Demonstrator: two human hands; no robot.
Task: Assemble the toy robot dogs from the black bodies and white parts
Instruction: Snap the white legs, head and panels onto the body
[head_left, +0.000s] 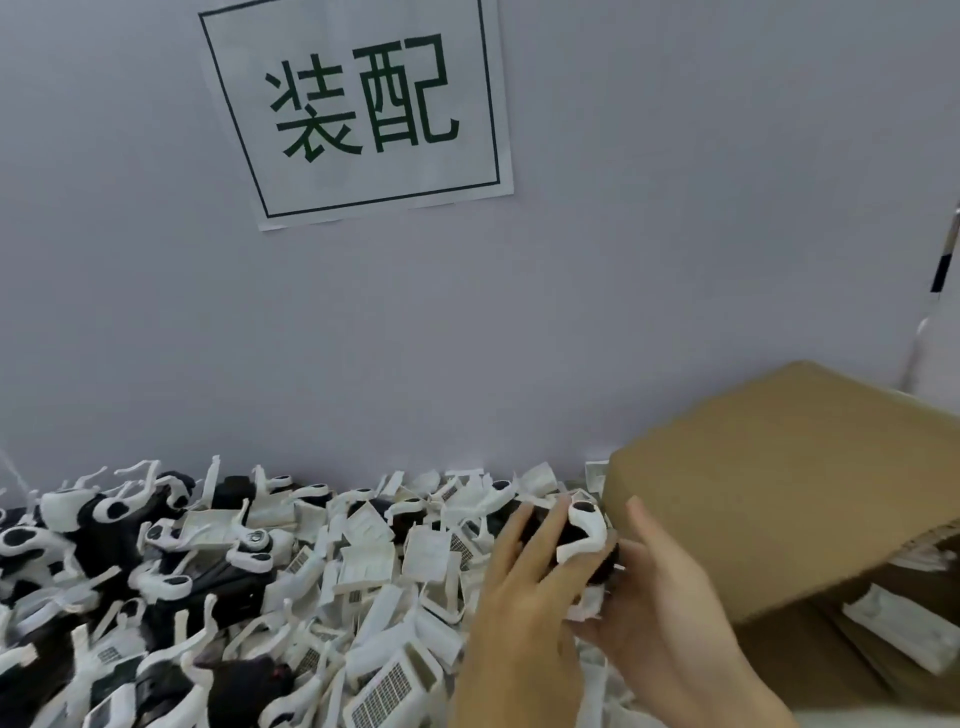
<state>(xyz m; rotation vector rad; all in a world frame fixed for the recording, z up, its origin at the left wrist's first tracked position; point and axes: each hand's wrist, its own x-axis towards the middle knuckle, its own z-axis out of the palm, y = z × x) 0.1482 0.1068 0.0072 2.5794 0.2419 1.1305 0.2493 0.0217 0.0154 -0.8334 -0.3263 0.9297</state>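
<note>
My left hand (524, 587) and right hand (654, 613) gripping a toy dog (582, 540), black body, white leg with dark oval, slightly blurred

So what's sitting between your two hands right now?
Head view: a black toy body with a white leg piece, held by the left hand and right hand.

Two bare hands meet above a heap of white parts (374, 566) and black bodies (228, 587). The left hand (524, 613) and right hand (670, 618) together hold a half-built toy dog (584, 538). A cardboard box (789, 488) stands just right; a paper sign (358, 104) hangs on the wall.
</note>
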